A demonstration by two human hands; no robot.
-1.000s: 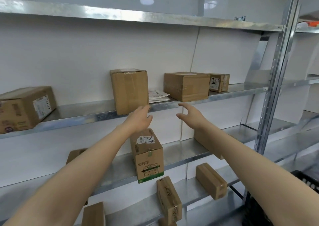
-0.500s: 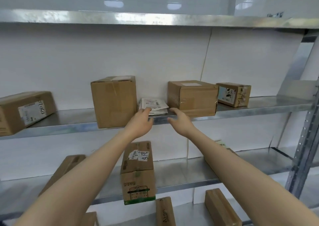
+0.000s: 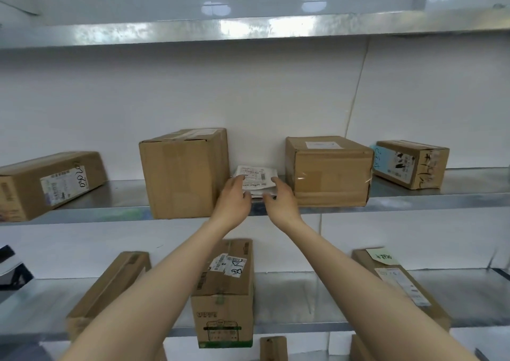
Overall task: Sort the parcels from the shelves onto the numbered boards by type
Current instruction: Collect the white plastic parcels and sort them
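A small stack of flat white mailer parcels point(image 3: 256, 177) with printed labels lies on the middle metal shelf point(image 3: 414, 199), between a tall cardboard box point(image 3: 183, 173) and a wider cardboard box point(image 3: 329, 171). My left hand point(image 3: 234, 199) rests its fingertips on the stack's left edge. Over the stack's right front corner my right hand point(image 3: 278, 197) curves with its fingers touching the mailers. Neither hand has lifted the stack; a firm grip does not show.
More cardboard boxes stand on the same shelf at the far left point(image 3: 47, 184) and far right point(image 3: 411, 163). The shelf below holds an upright labelled box point(image 3: 225, 291) and two slanted boxes. Another metal shelf point(image 3: 248, 29) runs overhead.
Both hands have reached forward from below the shelf edge onto the white mailers. The view has moved closer and turned left toward the middle shelf.
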